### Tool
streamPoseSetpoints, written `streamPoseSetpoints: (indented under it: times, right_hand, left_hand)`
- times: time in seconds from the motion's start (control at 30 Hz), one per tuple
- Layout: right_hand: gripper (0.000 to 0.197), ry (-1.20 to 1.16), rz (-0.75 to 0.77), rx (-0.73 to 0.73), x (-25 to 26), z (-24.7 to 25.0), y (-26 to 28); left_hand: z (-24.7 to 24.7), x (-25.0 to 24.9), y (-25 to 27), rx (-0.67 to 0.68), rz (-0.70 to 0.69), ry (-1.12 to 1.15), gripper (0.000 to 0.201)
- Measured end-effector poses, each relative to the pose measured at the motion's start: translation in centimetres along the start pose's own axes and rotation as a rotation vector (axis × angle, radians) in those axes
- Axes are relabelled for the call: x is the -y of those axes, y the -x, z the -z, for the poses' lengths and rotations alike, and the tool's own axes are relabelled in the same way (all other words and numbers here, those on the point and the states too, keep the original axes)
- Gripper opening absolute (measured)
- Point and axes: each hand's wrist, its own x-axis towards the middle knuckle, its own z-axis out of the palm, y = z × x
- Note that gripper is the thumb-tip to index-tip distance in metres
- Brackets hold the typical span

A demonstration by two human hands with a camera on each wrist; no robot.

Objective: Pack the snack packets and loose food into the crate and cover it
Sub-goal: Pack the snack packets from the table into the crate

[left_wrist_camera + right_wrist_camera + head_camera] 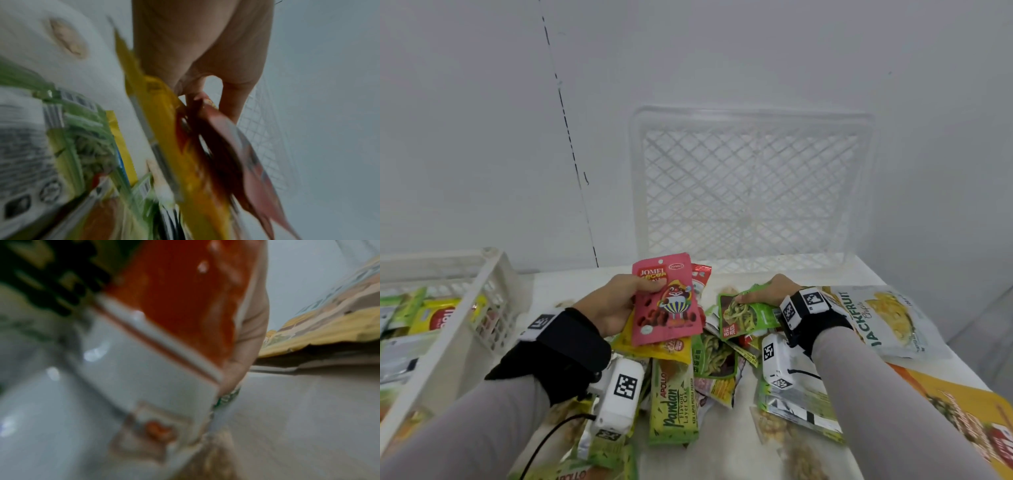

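Left hand (pixel 613 303) grips the pink packet (pixel 666 301) with others stacked behind; right hand (pixel 767 291) pinches a green packet (pixel 748 313). Carry both bundles flat to the crate (pixel 493 274), thumbs pressed down to prevent slipping.

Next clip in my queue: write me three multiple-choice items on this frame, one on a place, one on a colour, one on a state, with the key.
1. Where does the white lattice lid stand?
A. Flat on the crate
B. Upright against the wall behind the pile
C. Under the packets

2. What colour is the front packet in the left hand?
A. Pink
B. Blue
C. Black

3. How is the right hand occupied?
A. Resting open on bare table
B. Holding the lid
C. Pinching a green packet

Answers:
1 B, the head view shows the lid on edge, leaning at the wall, while the crate sits to the left.
2 A, its face is pink with a cartoon figure.
3 C, the fingers curl on the green packet's top edge above the pile.
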Motion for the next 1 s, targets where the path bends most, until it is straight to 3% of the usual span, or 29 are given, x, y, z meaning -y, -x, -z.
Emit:
streamPoseSetpoints:
  times: [0.1,0.2,0.33,0.47,0.7,0.9,1.0]
  right_hand:
    - [0.065,0.005,-0.005,-0.015,-0.2,-0.2,0.4]
    - [0.057,-0.013,0.032,-0.066,-0.7,-0.3,0.7]
    - [0.033,-0.286,0.111,-0.134,-2.1,0.0,1.8]
    - [0.034,-0.488,0.116,-0.225,-4.3,1.8,3.6]
    - [0.023,-0.729,0.136,-0.453,-8.0,4.2,6.4]
    - [0.039,-0.933,0.069,-0.416,-9.7,2.8,7.7]
    - [0.034,-1.041,0.057,-0.442,-9.7,2.3,8.4]
  left_hand:
    - [-1.1,0.3,0.2,0.047,-0.002,0.064,0.013]
    - [-3.0,0.5,0.0,0.085,0.009,0.100,0.013]
    - [-5.4,0.0,-0.7,0.103,0.041,0.003,0.017]
    - [-6.8,-0.5,-1.3,0.095,0.042,-0.161,0.032]
    - [-7.5,-0.7,-2.3,0.024,0.047,-0.381,0.035]
    - [-7.9,-0.8,-2.3,0.023,0.086,-0.447,0.041]
    - [-7.8,-0.5,-2.3,0.020,0.095,-0.453,0.044]
